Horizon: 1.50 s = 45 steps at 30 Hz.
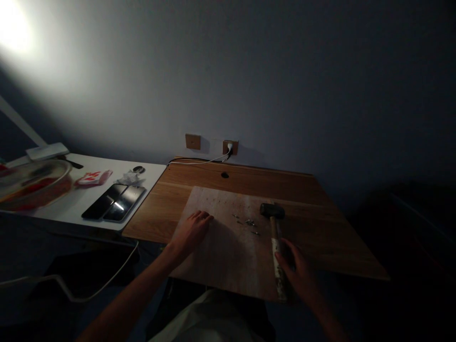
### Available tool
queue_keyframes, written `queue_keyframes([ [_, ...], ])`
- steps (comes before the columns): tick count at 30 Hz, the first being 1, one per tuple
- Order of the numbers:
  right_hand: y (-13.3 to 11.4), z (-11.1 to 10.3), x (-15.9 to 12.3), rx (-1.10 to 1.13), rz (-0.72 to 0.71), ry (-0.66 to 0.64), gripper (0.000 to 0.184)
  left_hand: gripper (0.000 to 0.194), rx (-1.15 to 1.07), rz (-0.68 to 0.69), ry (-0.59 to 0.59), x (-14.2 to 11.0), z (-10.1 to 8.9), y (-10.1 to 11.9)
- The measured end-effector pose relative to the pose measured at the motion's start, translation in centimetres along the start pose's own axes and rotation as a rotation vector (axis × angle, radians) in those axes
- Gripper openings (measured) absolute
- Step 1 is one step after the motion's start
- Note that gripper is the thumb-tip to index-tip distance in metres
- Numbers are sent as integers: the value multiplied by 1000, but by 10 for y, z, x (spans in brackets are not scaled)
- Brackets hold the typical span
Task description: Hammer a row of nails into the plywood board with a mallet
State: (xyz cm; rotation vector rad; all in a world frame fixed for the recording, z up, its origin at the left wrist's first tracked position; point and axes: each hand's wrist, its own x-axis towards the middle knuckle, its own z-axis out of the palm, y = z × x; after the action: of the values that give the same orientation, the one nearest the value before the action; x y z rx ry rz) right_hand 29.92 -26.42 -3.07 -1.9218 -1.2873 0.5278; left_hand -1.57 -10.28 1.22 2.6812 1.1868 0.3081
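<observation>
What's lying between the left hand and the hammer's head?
Several small, thin metal pieces, lying loose on the board between the left hand and the hammer's head. The head camera view shows them.

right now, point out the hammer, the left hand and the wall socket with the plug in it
hammer (pixel 272 210), head view, on its dark head
left hand (pixel 194 228), head view, back of the hand
wall socket (pixel 235 147), head view, plate's right part

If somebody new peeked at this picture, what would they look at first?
Probably the bright glow on the wall at the top left, since the rest is so dim. Next might come the dark-headed hammer, lying near the right edge of the board, with the right hand at its handle. Then maybe the small shiny metal pieces scattered on the board, between the two hands.
</observation>
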Motion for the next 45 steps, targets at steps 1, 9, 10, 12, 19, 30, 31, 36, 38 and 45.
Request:
queue_keyframes([
  [1,-1,1,0,-14,-6,8,52,35,-7,7,-12,2,0,2],
  [9,-9,7,0,-89,-45,66,52,42,-73,28,14,8,7,-1],
  [10,-10,7,0,-88,-46,65,52,40,-95,9,51,7,5,-6],
  [12,-10,7,0,-81,-35,56,54,35,-125,-30,112,6,-1,-17],
  [19,-5,9,-3,-57,-39,65,55,26,-83,-74,19,2,-15,-27],
  [30,-10,13,-1,-214,33,108,62,38,-172,-26,-57,3,-6,-13],
  [31,-10,14,0,-197,49,85,59,37,-190,-15,-58,3,-7,-10],
  [36,-11,14,9,-225,124,27,50,24,-64,22,-60,0,-10,-3],
  [38,-13,13,16,-219,147,17,49,16,7,1,-53,-2,-8,-5],
  [45,-12,22,31,-178,156,73,47,10,-10,-30,20,-6,4,-15],
])
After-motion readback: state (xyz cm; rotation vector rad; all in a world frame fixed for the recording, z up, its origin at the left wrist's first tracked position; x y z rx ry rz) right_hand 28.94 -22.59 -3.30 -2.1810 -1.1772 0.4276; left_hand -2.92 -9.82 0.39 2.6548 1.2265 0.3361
